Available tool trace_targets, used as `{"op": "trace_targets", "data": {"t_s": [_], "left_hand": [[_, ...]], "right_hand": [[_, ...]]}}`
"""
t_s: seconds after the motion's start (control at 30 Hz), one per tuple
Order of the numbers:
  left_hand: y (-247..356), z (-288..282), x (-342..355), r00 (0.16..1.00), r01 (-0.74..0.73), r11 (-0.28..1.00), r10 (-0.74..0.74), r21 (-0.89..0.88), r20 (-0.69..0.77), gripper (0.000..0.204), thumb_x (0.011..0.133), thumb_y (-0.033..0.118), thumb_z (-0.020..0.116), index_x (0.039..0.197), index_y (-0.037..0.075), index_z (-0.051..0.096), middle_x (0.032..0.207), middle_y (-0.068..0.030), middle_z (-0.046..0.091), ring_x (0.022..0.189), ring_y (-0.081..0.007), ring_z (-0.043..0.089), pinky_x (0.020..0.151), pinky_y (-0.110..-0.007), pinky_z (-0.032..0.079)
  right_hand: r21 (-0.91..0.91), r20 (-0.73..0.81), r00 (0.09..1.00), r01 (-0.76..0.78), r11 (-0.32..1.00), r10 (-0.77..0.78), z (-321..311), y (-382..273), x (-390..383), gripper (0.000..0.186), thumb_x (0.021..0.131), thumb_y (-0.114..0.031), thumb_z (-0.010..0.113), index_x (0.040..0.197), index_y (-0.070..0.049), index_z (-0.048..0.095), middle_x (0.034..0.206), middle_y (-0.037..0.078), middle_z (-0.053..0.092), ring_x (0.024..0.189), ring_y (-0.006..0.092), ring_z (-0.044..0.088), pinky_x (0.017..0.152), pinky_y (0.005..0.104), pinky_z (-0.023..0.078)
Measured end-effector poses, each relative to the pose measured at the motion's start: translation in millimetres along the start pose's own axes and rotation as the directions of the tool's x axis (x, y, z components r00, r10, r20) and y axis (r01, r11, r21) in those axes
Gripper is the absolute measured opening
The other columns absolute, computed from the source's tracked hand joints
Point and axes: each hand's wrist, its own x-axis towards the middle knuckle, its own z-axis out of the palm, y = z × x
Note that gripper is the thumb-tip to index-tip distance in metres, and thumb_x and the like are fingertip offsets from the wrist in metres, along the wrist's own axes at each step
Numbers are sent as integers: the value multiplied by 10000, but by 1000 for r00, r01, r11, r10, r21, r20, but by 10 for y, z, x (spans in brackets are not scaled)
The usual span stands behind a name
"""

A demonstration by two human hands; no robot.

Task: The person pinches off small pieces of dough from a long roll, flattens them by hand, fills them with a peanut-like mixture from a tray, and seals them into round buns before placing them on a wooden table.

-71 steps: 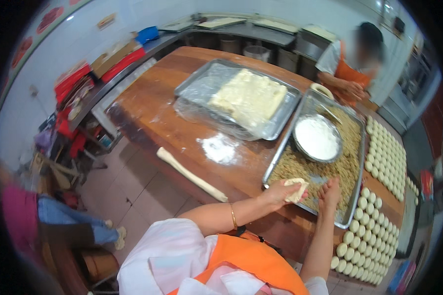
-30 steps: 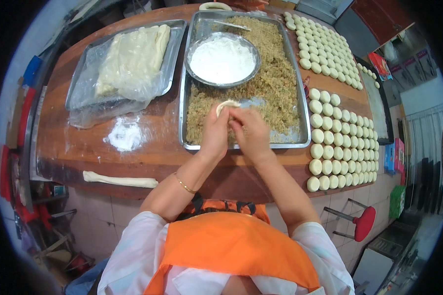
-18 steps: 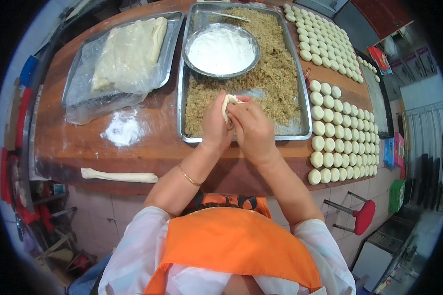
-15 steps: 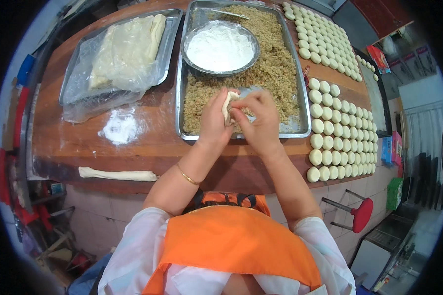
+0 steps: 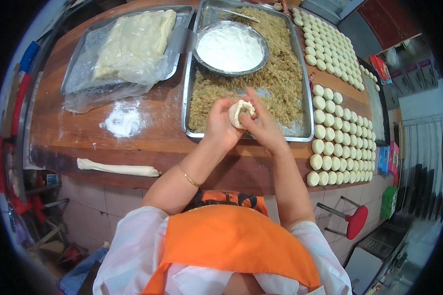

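My left hand [image 5: 221, 124] cups a small dough wrapper [image 5: 235, 116], shaped like an open cup with a raised rim. From the other side my right hand [image 5: 266, 129] pinches that rim, its thumb at the opening and its fingers behind. Some brownish filling seems to show inside, though the fingers partly cover it. Both hands are over the near edge of a large metal tray [image 5: 185, 101], which holds a crumbly brown filling [image 5: 282, 69]. A metal bowl of white flour [image 5: 230, 47] rests in the tray beyond my hands.
On the left, a tray [image 5: 68, 78] holds a dough slab [image 5: 133, 44] under plastic. Loose flour [image 5: 121, 119] and a dough rope [image 5: 118, 167] lie nearer. Rows of round dough pieces [image 5: 332, 135] stand at right. A red stool [image 5: 356, 222] is below the table.
My hands have come slightly nearer, and the wrapper has turned so its opening shows. The right fingers have moved around its rim. A grey flat shape now appears beside the flour bowl.
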Motion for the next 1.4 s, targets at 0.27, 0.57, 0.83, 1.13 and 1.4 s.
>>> {"op": "trace_targets", "data": {"t_s": [0.27, 0.57, 0.83, 1.13, 1.4], "left_hand": [[28, -205, -6, 997, -30, 1000, 30, -3, -74, 290, 1028, 242, 470, 1078, -2, 620, 966, -157, 670, 895, -265, 677, 775, -359, 610], [-177, -458, 262, 975, -77, 969, 122, 234, -185, 304, 1044, 315, 512, 1205, 76, 610, 1099, -68, 649, 1017, -196, 640, 844, -333, 548], [19, 6, -246, 966, -242, 854, 168, 460, 196, 272, 1040, 312, 482, 1070, 62, 586, 951, -33, 619, 881, -151, 626, 776, -308, 531], [57, -33, -344, 968, -206, 814, 90, 543, 233, 279, 1041, 364, 478, 1009, 94, 542, 769, 7, 558, 497, -52, 488, 367, -174, 338], [146, -105, -550, 912, -364, 813, 212, 455, 351, 298, 1016, 293, 561, 1248, 115, 508, 1052, -6, 578, 948, -116, 608, 783, -262, 538]], "right_hand": [[-114, 14, 989, -141, 983, 144, -302, -474, 65, 401, 923, -184, 633, 1305, -67, 602, 1305, 172, 620, 1334, 335, 480, 1077, 383, 404], [-130, 30, 997, 70, 989, -66, 346, 128, -190, 495, 918, -42, 514, 1410, -11, 466, 1400, 213, 522, 1329, 377, 465, 1144, 421, 344], [604, 374, 910, -384, 698, 177, -143, -576, -53, 542, 906, -109, 543, 1443, -79, 473, 1297, 96, 572, 1192, 202, 553, 1037, 327, 424], [624, 352, 916, -381, 682, 190, -8, -620, -190, 525, 806, 18, 495, 1323, -59, 534, 1276, 94, 570, 1208, 215, 545, 1058, 336, 405], [506, 452, 859, -25, 862, -241, -15, -652, -111, 682, 794, -61, 606, 1444, -73, 401, 1428, 120, 463, 1381, 239, 392, 1165, 365, 295]]}}
